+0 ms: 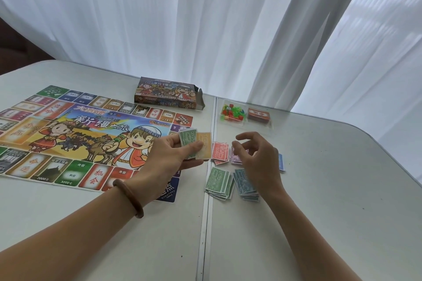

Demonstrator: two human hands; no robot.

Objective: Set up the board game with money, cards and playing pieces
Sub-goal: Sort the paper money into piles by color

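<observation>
The paper game board (pixel 75 134) lies flat on the left half of the table. My left hand (pixel 169 157) hovers over its right edge and pinches a small stack of play money (pixel 196 143), green and orange notes on top. My right hand (pixel 258 159) hangs above the sorted money piles with fingers loosely curled and nothing in them. Under and around it lie a red pile (pixel 220 151), a purple pile (pixel 236 158), a green pile (pixel 219 182), a teal pile (pixel 245 183) and a blue pile (pixel 281 162). A clear bag holds coloured playing pieces (pixel 231 113) and a card deck (pixel 259 114).
The open game box (pixel 169 94) lies at the table's far edge behind the board. A seam (pixel 205 212) runs down the middle of the white table. White curtains hang behind. The table's right corner is rounded.
</observation>
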